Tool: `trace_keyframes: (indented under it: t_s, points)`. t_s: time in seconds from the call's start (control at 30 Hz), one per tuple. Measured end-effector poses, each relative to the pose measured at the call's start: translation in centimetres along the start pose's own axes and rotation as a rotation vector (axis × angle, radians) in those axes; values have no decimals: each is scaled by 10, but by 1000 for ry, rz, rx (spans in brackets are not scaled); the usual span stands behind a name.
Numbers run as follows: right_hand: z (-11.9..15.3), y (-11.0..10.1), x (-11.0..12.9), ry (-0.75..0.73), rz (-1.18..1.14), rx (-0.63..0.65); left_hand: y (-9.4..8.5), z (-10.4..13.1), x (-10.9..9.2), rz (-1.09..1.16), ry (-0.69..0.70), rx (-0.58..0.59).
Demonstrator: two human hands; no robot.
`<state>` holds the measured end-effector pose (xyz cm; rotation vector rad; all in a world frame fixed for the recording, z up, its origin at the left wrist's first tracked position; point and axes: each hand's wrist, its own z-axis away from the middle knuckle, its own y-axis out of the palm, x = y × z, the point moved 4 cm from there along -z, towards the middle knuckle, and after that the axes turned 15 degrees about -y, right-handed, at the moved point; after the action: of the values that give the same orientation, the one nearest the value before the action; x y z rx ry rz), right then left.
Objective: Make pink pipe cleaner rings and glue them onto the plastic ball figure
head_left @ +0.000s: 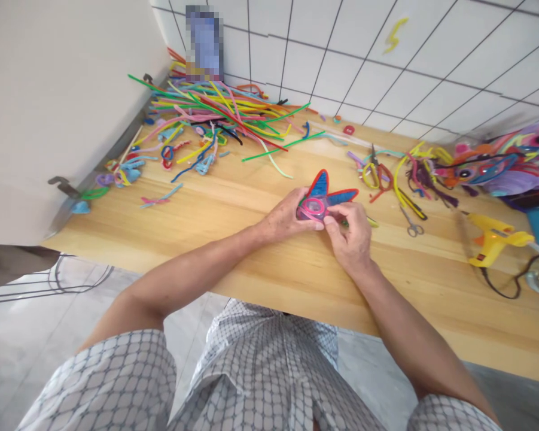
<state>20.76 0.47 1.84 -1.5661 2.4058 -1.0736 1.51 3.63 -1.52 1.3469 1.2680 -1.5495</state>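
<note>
Over the middle of the wooden table (260, 269), both hands meet at a small pipe-cleaner figure (318, 187). It has two pointed blue ears edged in red, and a purple part with a pink ring (314, 207) around a pale centre. My left hand (283, 216) grips it from the left, thumb along the lower edge. From the right, my right hand (350, 232) has thumb and fingers closed at the edge beside the pink ring. Whether those fingertips also pinch a loose strand is hidden. A green and yellow piece (372, 222) pokes out behind the right hand.
Loose pipe cleaners (233, 114) lie heaped at the back left. To the right are orange-handled scissors (381, 179), small grey scissors (413, 228), a yellow glue gun (493, 239) with its cord and colourful finished pieces (498, 164). A tiled wall (323, 48) bounds the back.
</note>
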Motion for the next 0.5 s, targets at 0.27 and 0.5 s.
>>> trace_keyframes:
  t_s: [0.27,0.5]
  points:
    - [-2,0,3,-26,16,-10,0,2,-3,-13,27,11]
    - [-3,0,3,-3,20,-5,1,2,-2,18,-2,21]
